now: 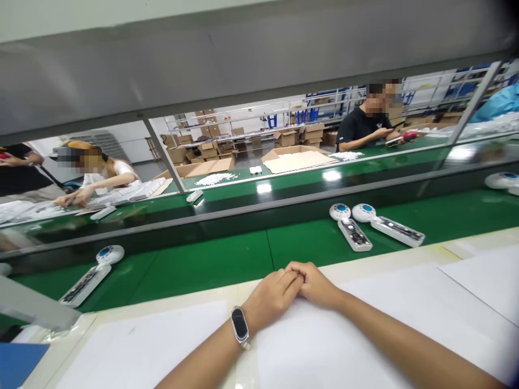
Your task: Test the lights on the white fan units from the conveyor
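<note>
My left hand (274,294) and my right hand (314,283) rest together at the table's edge, fingers closed and folded against each other. No object shows in either of them. A wristband with a dark screen (240,325) is on my left wrist. Beyond my right hand, two white handheld devices (354,234) (398,231) lie on the green conveyor belt (227,259), each with a round head, a blue disc and an open handle showing a circuit board. A similar device (87,283) lies on the belt to the left.
White sheets (405,302) cover the worktable. Another white-headed device (503,181) sits at the far right. A metal beam (243,59) spans overhead. Across the line, two co-workers (109,175) (365,129) handle parts, near a cardboard box (298,159) and small white pieces (217,178).
</note>
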`<act>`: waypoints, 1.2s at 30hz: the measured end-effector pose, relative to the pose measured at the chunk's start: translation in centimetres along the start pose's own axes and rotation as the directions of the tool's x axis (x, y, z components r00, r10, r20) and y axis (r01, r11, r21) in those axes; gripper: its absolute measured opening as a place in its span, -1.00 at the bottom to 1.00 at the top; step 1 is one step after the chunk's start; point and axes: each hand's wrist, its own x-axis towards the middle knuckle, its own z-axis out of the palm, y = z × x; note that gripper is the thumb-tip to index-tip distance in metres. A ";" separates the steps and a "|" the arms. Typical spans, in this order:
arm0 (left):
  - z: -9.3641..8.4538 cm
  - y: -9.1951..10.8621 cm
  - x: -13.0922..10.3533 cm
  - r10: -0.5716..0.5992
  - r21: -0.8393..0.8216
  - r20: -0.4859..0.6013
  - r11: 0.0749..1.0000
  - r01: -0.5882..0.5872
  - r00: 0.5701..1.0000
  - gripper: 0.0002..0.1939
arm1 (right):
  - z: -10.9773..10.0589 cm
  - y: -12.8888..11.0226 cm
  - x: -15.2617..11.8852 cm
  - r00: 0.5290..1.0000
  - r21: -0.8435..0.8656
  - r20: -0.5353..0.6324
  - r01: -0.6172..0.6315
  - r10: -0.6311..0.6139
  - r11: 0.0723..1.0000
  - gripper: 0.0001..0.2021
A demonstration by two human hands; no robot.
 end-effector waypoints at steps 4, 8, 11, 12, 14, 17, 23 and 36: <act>0.1 -0.1 0.0 0.005 -0.006 0.005 1.000 -0.005 1.000 -0.71 | 0.2 -0.2 -0.2 1.000 -0.017 -0.007 0.014 -0.014 1.000 -0.81; 0.1 -0.1 0.1 -0.003 -0.024 0.013 1.000 0.003 1.000 -0.67 | 0.1 0.1 0.0 0.993 -0.010 -0.108 0.053 -0.054 0.999 -0.66; 0.1 -0.1 0.0 -0.054 -0.084 0.052 0.995 0.059 0.997 -0.61 | -1.8 1.1 0.3 0.912 -0.100 -0.390 0.093 -0.125 0.991 -0.53; 0.2 -0.1 -0.1 -0.078 -0.104 0.068 0.991 0.085 0.995 -0.60 | -3.0 1.7 0.4 0.851 -0.152 -0.513 0.041 -0.114 0.988 -0.55; 0.4 -0.1 -0.4 -0.122 -0.137 0.092 0.981 0.134 0.988 -0.60 | -5.7 3.0 0.5 0.669 -0.193 -0.743 -0.167 -0.033 0.967 -0.60; 0.6 -0.2 -0.8 -0.169 -0.163 0.106 0.969 0.185 0.980 -0.63 | -9.2 4.6 0.6 0.572 -0.147 -0.815 -0.369 0.099 0.918 -0.57; 0.4 -0.2 -0.6 -0.219 -0.193 0.096 0.953 0.234 0.971 -0.64 | -8.8 5.2 1.1 0.730 -0.162 -0.640 -0.434 0.240 0.886 -0.56; 1.9 -3.5 -1.6 -0.807 -0.564 -0.093 0.525 0.637 0.583 -0.22 | 0.4 -0.8 -1.6 0.900 0.661 0.051 -0.356 0.434 0.661 -0.58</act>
